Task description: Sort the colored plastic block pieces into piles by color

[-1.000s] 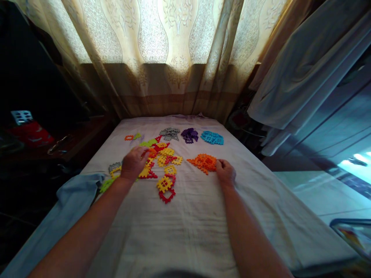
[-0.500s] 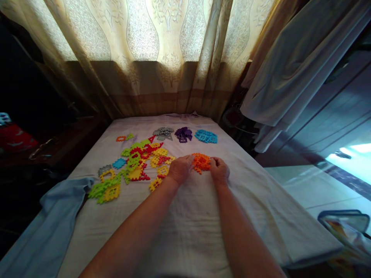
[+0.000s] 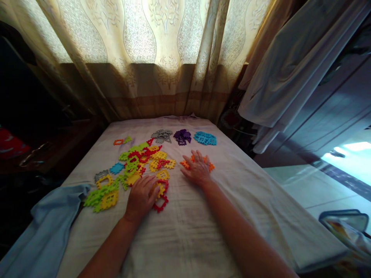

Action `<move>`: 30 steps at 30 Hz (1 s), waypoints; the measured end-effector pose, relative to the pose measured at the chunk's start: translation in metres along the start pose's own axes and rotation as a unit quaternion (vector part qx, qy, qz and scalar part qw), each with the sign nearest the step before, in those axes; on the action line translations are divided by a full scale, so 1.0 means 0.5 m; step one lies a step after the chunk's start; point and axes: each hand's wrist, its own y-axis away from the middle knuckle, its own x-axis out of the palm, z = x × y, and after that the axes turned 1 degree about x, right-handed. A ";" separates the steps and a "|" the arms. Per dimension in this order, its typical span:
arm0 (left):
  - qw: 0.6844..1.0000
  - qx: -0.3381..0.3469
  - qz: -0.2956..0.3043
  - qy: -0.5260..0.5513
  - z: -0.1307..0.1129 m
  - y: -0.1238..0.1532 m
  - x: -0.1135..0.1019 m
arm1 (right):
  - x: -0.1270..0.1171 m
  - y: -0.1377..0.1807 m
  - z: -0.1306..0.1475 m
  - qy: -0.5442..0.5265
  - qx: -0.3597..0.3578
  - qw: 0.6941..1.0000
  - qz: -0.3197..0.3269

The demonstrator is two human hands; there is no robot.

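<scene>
My right hand (image 3: 198, 169) lies spread over a pile of orange interlocking plastic pieces (image 3: 210, 165), hiding most of it. My left hand (image 3: 141, 196) rests at the near side of the mixed pieces, its fingers stretched over yellow ones (image 3: 161, 190). Beside its fingertips are red pieces (image 3: 161, 203). Under the left palm the view is blocked. Farther up, the mixed heap holds lime green pieces (image 3: 131, 164), red ones and yellow ones. Beyond the hands sit separate piles of grey pieces (image 3: 162, 136), purple pieces (image 3: 182, 137) and light blue pieces (image 3: 205, 138).
Everything lies on a pale sheet (image 3: 185, 239). A loose blue piece (image 3: 116, 168) and a small orange frame (image 3: 118, 142) are on the left. Blue cloth (image 3: 55, 216) hangs over the left edge. Curtains (image 3: 165, 85) close off the back; clothes (image 3: 269, 77) hang at right.
My left hand has left the orange pile and moved left and nearer, onto the mixed pieces. My right hand has shifted left and flattened over the orange pile. Red pieces now show near the left hand.
</scene>
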 end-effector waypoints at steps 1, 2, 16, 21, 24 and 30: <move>1.000 -0.007 -0.008 0.001 0.005 0.007 0.002 | -0.001 -0.009 0.003 0.011 -0.021 0.999 0.031; 1.000 -0.013 -0.013 0.005 0.010 0.012 0.005 | -0.003 -0.017 0.002 0.019 -0.034 0.998 0.058; 0.999 -0.009 -0.041 0.034 0.026 0.019 0.022 | -0.004 -0.090 -0.146 0.057 0.039 0.996 0.053; 0.999 -0.016 -0.037 0.034 0.025 0.020 0.022 | -0.001 -0.127 -0.185 0.069 0.077 0.993 0.061; 0.998 -0.021 -0.037 0.035 0.027 0.020 0.023 | 0.003 -0.149 -0.199 0.072 0.087 0.992 0.061; 0.999 -0.008 -0.036 0.022 0.032 0.020 0.023 | 0.012 -0.194 -0.215 0.087 0.097 0.989 0.068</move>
